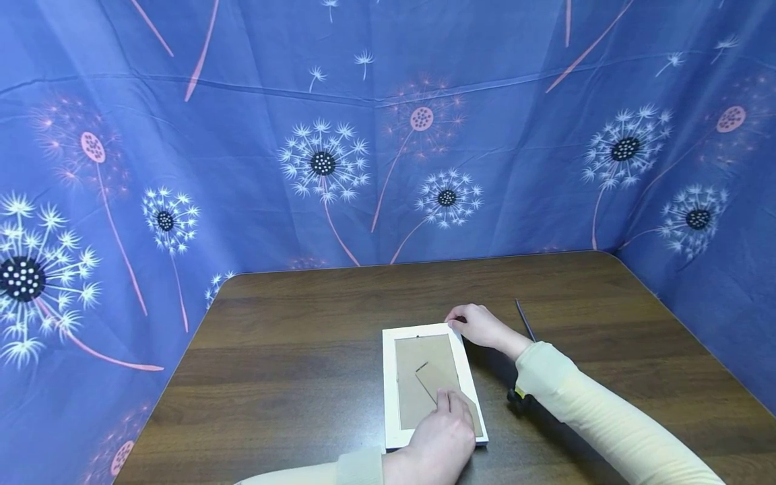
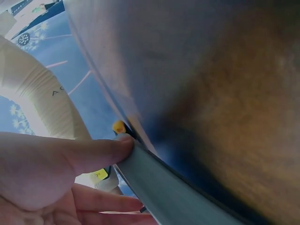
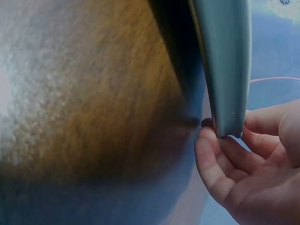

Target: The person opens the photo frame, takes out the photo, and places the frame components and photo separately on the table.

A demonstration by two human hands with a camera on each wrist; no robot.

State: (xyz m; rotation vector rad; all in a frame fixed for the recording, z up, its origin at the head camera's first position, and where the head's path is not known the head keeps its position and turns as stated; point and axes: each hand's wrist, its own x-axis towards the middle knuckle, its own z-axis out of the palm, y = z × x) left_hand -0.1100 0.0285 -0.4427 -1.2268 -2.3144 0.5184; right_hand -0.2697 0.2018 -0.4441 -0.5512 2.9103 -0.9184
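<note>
A white picture frame (image 1: 391, 377) shows its brown backing, with its easel stand (image 1: 445, 380) lying against the backing board. My left hand (image 1: 441, 431) grips the lower edge of the frame, its fingers reaching over the stand. In the left wrist view, the thumb of that hand (image 2: 61, 164) presses on the frame's side (image 2: 164, 187). At the top right corner, my right hand (image 1: 481, 327) pinches the frame. The right wrist view has the thumb and fingers of this hand (image 3: 253, 159) on either side of the frame's end (image 3: 227, 70).
A thin dark rod (image 1: 525, 319) lies on the wooden table (image 1: 291, 350), partly hidden behind my right forearm. Behind the table hangs a blue cloth (image 1: 254, 202) with a dandelion print. A black strap device with a yellow mark (image 1: 517, 397) sits under my right wrist.
</note>
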